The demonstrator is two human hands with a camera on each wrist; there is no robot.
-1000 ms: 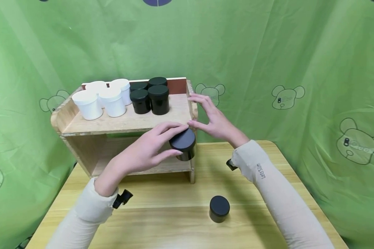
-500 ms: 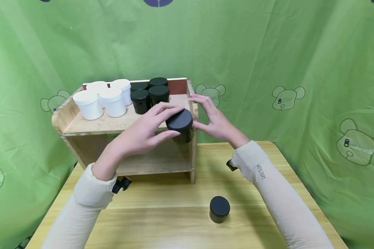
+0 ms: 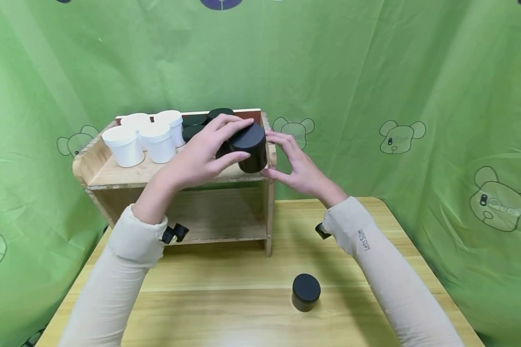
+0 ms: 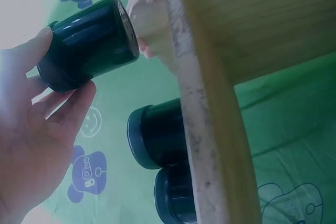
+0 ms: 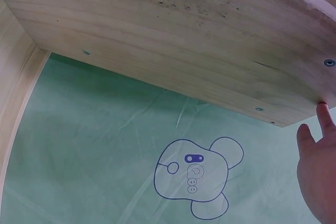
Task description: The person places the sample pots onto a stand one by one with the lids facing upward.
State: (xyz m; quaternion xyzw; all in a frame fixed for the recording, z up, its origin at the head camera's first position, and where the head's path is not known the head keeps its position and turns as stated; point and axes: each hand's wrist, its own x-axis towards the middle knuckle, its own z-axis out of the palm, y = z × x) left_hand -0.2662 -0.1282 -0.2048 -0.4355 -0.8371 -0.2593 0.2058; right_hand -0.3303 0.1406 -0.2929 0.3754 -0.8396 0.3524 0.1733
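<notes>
My left hand (image 3: 199, 156) grips a black lidded jar (image 3: 253, 156) by its lid end, thumb in front and fingers over the top. The jar is at the right front of the upper shelf board; in the left wrist view its base (image 4: 123, 35) stands apart from the board's edge (image 4: 194, 124). My right hand (image 3: 301, 168) rests against the right side panel of the wooden shelf (image 3: 113, 177), fingers fairly straight. In the right wrist view a fingertip (image 5: 322, 107) touches that panel. Several black jars (image 3: 193, 131) on the shelf are partly hidden behind my left hand.
Several white lidded jars (image 3: 123, 148) stand at the left of the upper board. Another black jar (image 3: 306, 291) stands on the wooden table (image 3: 208, 289), nearer the front. A green curtain (image 3: 338, 72) hangs behind and at both sides.
My left hand has raised the black jar from in front of the lower compartment to the upper board's level. The right hand has stayed at the side panel.
</notes>
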